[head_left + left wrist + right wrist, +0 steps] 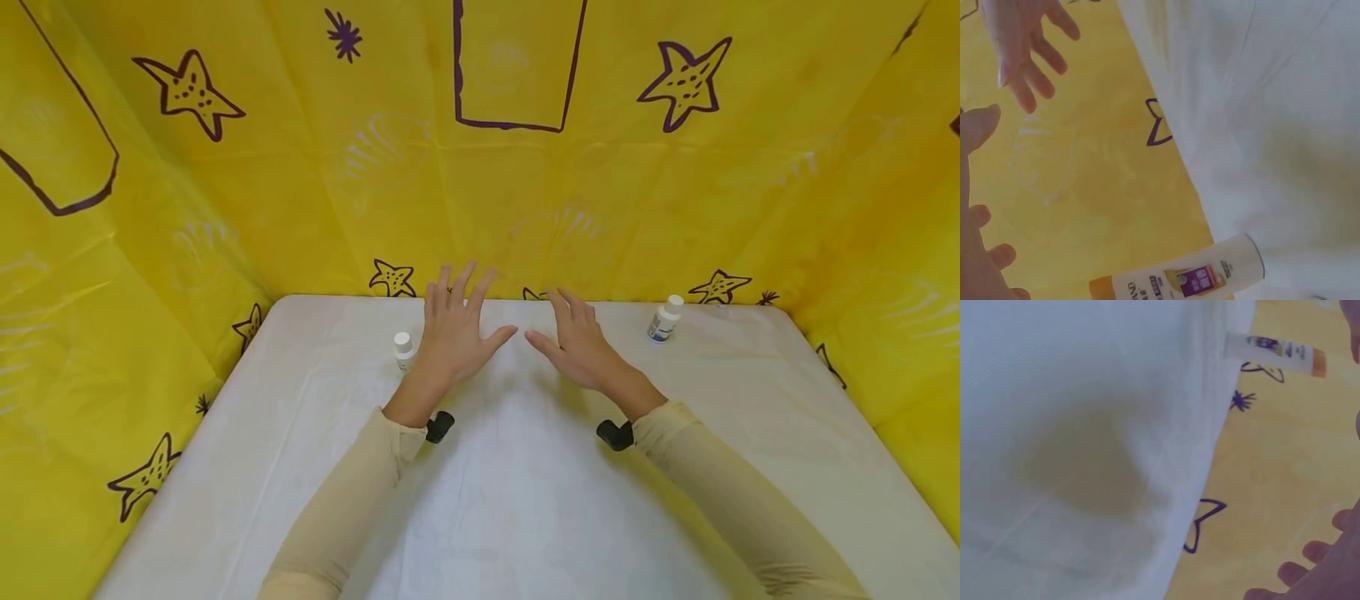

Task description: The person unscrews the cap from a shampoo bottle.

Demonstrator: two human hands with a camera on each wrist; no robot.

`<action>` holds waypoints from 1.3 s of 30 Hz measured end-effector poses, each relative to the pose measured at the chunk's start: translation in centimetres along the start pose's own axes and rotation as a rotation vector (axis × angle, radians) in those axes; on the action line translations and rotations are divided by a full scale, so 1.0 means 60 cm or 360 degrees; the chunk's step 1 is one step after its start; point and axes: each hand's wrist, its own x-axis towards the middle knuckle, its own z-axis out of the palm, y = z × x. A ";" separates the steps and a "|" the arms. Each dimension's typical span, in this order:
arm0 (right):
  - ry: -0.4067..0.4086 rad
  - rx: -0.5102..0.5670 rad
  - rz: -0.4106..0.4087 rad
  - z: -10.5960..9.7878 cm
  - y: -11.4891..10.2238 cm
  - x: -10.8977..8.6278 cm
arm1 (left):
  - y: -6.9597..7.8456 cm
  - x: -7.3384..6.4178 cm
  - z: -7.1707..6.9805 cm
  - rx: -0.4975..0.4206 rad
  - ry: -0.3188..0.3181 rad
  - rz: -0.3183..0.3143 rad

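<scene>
Above the far part of the white table (480, 492), my left hand (455, 333) is held with spread fingers and holds nothing. Close by, my right hand (579, 340) has loosely bent fingers and is likewise holding nothing; the two thumbs point at each other with a small gap. A small white-capped bottle (404, 353) stands just left of the left hand, partly covered by it. In the left wrist view a white tube (1191, 275) with an orange cap and a purple label stands near the left hand; the head view hides it.
Toward the back right of the table stands another white bottle (664, 320) with a blue-marked label. Yellow cloth (480, 200) with starfish drawings walls the back and both sides. Dark wrist cameras (617, 435) stick out inward from the cuffs.
</scene>
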 end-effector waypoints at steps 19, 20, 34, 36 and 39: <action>0.0010 0.0249 -0.0128 -0.006 -0.077 0.031 | -0.067 -0.020 -0.055 -0.0402 0.0278 -0.0155; 0.0011 0.0261 -0.0135 -0.006 -0.081 0.033 | -0.071 -0.022 -0.055 -0.0421 0.0286 -0.0150; 0.0055 0.0387 -0.0256 0.013 -0.128 0.055 | -0.118 -0.048 -0.052 -0.0674 0.0268 -0.0299; 0.0049 0.0397 -0.0263 0.017 -0.133 0.056 | -0.124 -0.050 -0.051 -0.0707 0.0255 -0.0314; 0.0027 0.0412 -0.0284 0.025 -0.140 0.058 | -0.133 -0.056 -0.048 -0.0737 0.0237 -0.0346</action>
